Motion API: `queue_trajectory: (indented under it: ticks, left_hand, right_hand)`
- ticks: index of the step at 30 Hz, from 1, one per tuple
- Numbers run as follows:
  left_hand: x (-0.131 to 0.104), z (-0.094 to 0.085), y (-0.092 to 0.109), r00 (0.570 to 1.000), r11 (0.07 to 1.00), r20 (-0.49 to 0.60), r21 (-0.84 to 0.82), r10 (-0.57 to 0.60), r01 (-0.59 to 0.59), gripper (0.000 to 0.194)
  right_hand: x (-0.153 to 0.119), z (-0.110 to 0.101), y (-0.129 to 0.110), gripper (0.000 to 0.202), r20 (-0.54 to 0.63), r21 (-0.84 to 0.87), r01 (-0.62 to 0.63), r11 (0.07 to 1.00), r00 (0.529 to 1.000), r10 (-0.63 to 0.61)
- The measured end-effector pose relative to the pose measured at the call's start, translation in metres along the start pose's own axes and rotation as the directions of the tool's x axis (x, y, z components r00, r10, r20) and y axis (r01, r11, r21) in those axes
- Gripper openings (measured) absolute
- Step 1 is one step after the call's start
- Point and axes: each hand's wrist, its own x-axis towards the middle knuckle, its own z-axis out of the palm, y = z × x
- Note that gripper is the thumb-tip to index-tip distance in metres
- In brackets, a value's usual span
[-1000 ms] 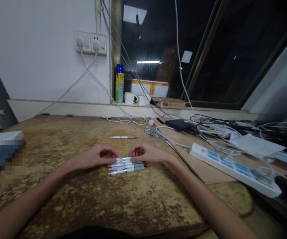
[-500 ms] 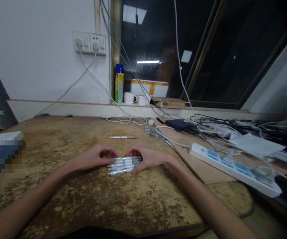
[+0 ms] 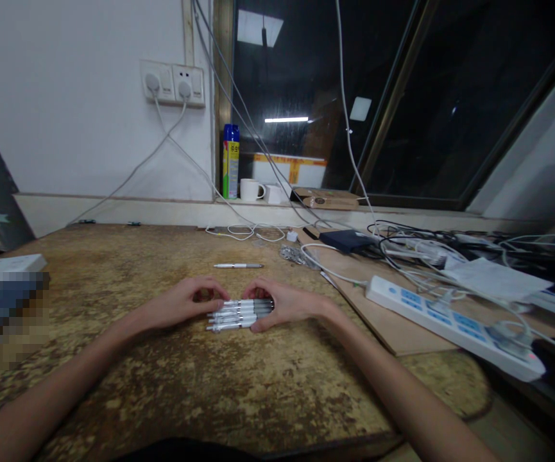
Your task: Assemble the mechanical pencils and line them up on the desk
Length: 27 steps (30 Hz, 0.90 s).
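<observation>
Several white pens with grey ends [image 3: 239, 314] lie side by side, low over the worn wooden table [image 3: 162, 385]. My right hand [image 3: 280, 303] is closed round their grey ends, thumb on the near side and fingers on the far side. At their left ends, my left hand [image 3: 193, 301] is closed on the pens, its thumb and curled fingers at the far-left part of the bunch. One more white and grey pen [image 3: 237, 265] lies alone on the table beyond both hands.
A white power strip [image 3: 450, 327] and a brown board [image 3: 378, 321] lie at the right, with tangled cables behind. A clear plastic bag [image 3: 297, 255] rests near the board. A white box [image 3: 8, 264] is at the left. A mug [image 3: 251, 189] and spray can [image 3: 231, 160] stand on the sill.
The bunch of pens has shifted slightly away from me and its near pens sit closer in. My right thumb has moved a little up and left. The lone pen has stayed put.
</observation>
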Motion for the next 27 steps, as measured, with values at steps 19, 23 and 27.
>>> queue_trajectory:
  ticks: [19, 23, 27]
  left_hand:
    - [0.003, 0.004, -0.018, 0.994, 0.999, -0.104, 0.042, 0.019, -0.015, 0.035]
    - [0.004, 0.006, -0.023, 0.991, 0.995, -0.128, 0.095, 0.035, -0.023, 0.033]
    - [0.004, 0.007, -0.023, 0.984, 0.980, -0.167, 0.198, 0.063, -0.029, 0.031]
  right_hand:
    - [0.008, -0.005, 0.015, 0.027, -0.248, 0.065, -0.013, 0.998, 0.968, 0.029]
    - [0.013, -0.008, 0.030, 0.024, -0.340, -0.064, -0.065, 0.996, 0.940, 0.039]
    - [0.022, -0.012, 0.044, 0.021, -0.426, -0.137, -0.123, 0.983, 0.903, 0.054]
